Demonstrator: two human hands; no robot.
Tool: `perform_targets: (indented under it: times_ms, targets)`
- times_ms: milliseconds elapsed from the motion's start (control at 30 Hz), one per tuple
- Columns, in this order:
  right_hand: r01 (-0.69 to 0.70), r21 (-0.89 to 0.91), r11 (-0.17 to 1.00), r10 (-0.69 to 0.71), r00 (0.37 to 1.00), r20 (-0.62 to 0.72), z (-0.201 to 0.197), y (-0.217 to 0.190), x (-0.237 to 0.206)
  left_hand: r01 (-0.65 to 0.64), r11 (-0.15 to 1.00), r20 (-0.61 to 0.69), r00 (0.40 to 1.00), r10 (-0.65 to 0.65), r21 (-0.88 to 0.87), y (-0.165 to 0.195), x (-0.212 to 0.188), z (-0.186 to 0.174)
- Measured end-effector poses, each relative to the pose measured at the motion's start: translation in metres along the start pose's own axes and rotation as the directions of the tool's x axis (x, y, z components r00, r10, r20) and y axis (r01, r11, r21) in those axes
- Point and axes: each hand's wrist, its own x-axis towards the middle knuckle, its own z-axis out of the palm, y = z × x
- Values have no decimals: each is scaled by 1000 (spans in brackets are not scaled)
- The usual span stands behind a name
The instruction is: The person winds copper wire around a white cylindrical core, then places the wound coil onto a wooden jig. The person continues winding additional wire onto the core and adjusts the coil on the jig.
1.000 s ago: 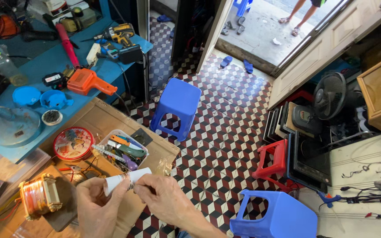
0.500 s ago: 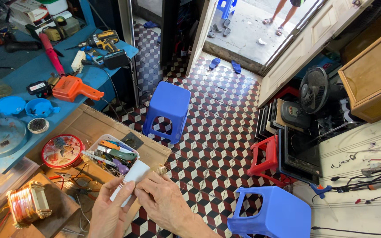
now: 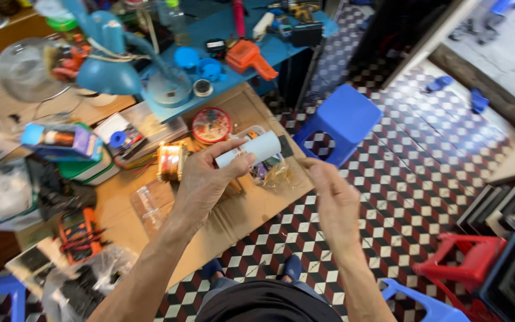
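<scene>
Above workbench (image 3: 239, 209), left hand (image 3: 207, 179) gripping roll (image 3: 250, 149).

The scene is bright and evenly lit, with daylight coming in from the upper right of the frame, where the pavement (image 3: 508, 42) beyond the doorway looks pale and washed out. Shadows are soft and short; the stool (image 3: 336, 122) darkens the tiled floor (image 3: 424, 167) only faintly at its foot. The left of the frame is smeared by motion blur: the lamp (image 3: 105, 74), the glass globe (image 3: 22, 68) and the bags at lower left lose their edges. The left hand (image 3: 207, 182), the white roll (image 3: 251, 149) and the right hand (image 3: 335, 200) in the centre are only slightly soft. Straight lines bend toward the edges, a wide-lens distortion.
</scene>
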Motion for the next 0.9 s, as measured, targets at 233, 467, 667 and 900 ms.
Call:
perform_targets:
  times_ms: [233,467,667,900]
  targets:
    - [-120,-2,993,119,986,120,20,30,36,-35,988,-18,999,32,-153,5,-6,-16]
    - [-398,417,817,263,901,345,46,91,64,29,979,-140,988,-58,-203,4,-18,-38]
    - [-572,363,736,185,685,705,76,105,56,-81,925,-166,986,20,-371,-4,-29,-49]
    - [-501,286,817,85,595,799,113,85,56,-89,866,-217,976,-24,-492,-16,-39,-63]
